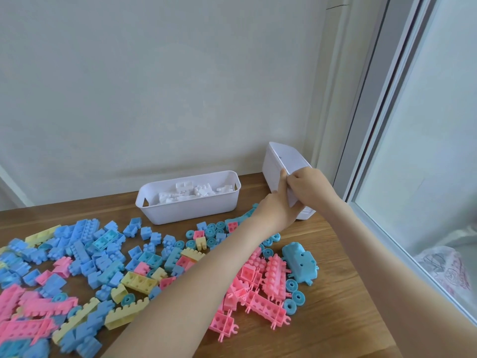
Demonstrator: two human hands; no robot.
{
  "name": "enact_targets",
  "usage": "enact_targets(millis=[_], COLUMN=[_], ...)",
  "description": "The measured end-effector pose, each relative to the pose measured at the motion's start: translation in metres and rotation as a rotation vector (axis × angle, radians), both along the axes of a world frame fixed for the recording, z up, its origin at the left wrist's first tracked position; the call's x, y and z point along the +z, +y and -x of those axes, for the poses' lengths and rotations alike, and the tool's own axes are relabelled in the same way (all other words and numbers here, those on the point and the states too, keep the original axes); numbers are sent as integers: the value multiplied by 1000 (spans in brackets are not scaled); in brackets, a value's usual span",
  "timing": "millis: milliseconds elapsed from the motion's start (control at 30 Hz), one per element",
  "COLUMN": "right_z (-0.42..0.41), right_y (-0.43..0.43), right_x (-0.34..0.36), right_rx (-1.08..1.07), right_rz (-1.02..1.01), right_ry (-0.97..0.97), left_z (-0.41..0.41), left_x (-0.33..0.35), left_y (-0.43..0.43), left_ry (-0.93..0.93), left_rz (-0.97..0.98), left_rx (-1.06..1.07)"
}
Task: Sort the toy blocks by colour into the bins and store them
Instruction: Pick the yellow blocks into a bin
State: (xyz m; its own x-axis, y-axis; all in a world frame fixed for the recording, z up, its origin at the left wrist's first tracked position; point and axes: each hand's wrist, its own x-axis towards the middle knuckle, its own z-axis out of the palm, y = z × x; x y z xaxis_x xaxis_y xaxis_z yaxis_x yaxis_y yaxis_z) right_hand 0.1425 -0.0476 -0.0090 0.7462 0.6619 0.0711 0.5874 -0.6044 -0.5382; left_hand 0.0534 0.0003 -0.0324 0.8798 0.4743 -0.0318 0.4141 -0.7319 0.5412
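A white bin (188,202) holding white blocks (192,193) stands at the back of the wooden table. To its right a second white bin (277,161), tilted on its side, is gripped at its near rim by both hands: my left hand (277,210) from below with the thumb up along the wall, my right hand (308,187) over the rim. Loose blue blocks (103,249), pink blocks (263,288), yellow blocks (139,280) and teal wheels (214,232) lie scattered across the table.
A teal toy animal (300,262) lies right of the pink pile. The wall (167,86) runs behind the bins. A window frame (374,164) borders the table's right edge (387,267), with a printed bag (446,270) behind the glass.
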Motion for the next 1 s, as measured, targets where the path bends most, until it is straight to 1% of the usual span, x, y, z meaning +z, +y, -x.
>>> enact_targets(millis=[133, 233, 300, 333, 367, 500, 600, 667, 733, 833, 900, 1000], right_z=[2, 7, 9, 9, 8, 6, 14, 22, 35, 55, 71, 97], right_y=[-5, -5, -8, -8, -7, -9, -11, -12, -9, 3, 19, 51], right_x=[4, 7, 11, 9, 7, 11, 23, 36, 46, 50, 48, 43], right_rx=[50, -38, -68, -52, -29, -83, -129, -120, -60, 101, 224, 370], right_rz=[-15, -77, -43, -48, -97, -103, -254, -318, -407, -561, -642, -654], right_ry=[12, 106, 35, 17, 9, -181, -278, -363, -406, -416, -472, -540], left_z=[-4, -5, -4, -4, -4, -5, 2, 10, 21, 41, 61, 104], left_x=[-2, -3, -2, -2, -2, 1, -1, -1, 3, 14, 17, 21], left_y=[5, 7, 8, 9, 9, 13, 18, 19, 20, 25, 39, 69], left_ry=[-2, -14, -18, -13, -9, -4, 18, 8, -45, -102, -84, -36], left_rz=[-15, -34, -37, -39, -41, -21, 21, 72, 76, 5, -40, -132], left_rx=[-7, -21, -26, -31, -34, -29, -31, -45, -28, 44, 93, 135])
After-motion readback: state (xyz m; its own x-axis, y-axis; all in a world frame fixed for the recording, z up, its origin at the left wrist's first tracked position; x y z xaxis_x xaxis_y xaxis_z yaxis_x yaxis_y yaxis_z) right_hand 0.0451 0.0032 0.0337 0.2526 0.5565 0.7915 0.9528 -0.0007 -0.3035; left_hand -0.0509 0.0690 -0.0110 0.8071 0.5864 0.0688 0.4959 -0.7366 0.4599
